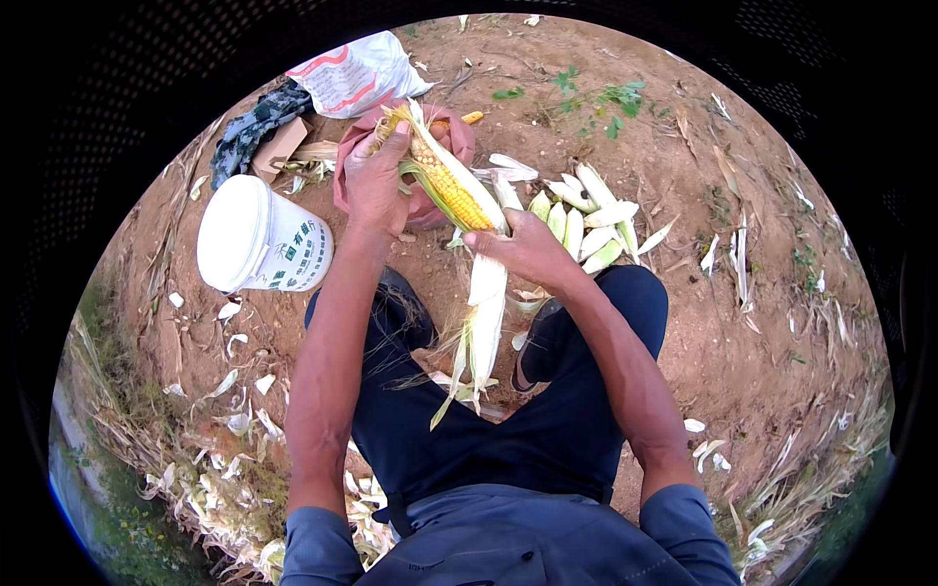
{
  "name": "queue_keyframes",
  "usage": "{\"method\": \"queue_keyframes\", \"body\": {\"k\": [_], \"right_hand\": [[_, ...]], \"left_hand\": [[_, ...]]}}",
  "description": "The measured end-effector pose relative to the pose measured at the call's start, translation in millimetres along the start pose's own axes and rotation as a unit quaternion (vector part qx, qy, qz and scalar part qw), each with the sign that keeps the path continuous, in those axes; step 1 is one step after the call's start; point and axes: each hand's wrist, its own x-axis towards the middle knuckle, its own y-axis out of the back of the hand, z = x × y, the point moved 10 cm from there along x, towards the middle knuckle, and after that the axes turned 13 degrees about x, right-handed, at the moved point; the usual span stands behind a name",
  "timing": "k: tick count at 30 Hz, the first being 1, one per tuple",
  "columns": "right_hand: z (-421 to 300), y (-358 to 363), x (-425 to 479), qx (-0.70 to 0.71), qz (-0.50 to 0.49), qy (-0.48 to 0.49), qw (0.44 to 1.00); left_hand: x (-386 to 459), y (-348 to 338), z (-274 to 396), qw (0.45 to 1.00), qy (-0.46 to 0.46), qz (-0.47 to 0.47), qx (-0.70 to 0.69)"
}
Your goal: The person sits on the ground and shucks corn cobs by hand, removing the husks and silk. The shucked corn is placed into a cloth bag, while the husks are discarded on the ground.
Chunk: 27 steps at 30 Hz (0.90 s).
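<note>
A partly husked corn cob (pixel 456 196) with yellow kernels slants between my two hands, above the ground before my knees. My left hand (pixel 377 179) grips its far end, where husk leaves and silk bunch around the thumb. Lower on the cob, my right hand (pixel 535 249) closes around the near end. Peeled pale husk (pixel 487 315) hangs down from there between my legs. Some husk still covers the cob's right side. Just behind my left hand stands an open reddish bag (pixel 462 139) with corn cobs showing inside.
Unhusked corn ears (pixel 586 220) lie piled beyond my right knee. A white plastic bucket (pixel 234 231) bearing writing is at left. Behind it are camouflage cloth (pixel 256 124), cardboard (pixel 280 149) and a white woven sack (pixel 359 73). Loose husks (pixel 220 483) litter the soil.
</note>
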Motion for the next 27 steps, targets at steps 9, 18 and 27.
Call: {"method": "queue_keyframes", "body": {"k": [9,18,27], "right_hand": [[12.5,-12.9,3.9,0.088,0.006,-0.061,0.994],[-4.2,-25.3,0.8,-0.004,-0.022,0.061,0.998],[-24.8,-37.7,-10.8,-0.038,-0.065,0.116,0.99]], "left_hand": [[-14.0,-10.8,-15.1,0.996,0.088,0.028,-0.018],[-4.2,3.5,-51.3,0.99,0.103,0.06,0.071],[-11.3,-4.5,-51.9,0.984,0.149,0.06,0.075]]}}
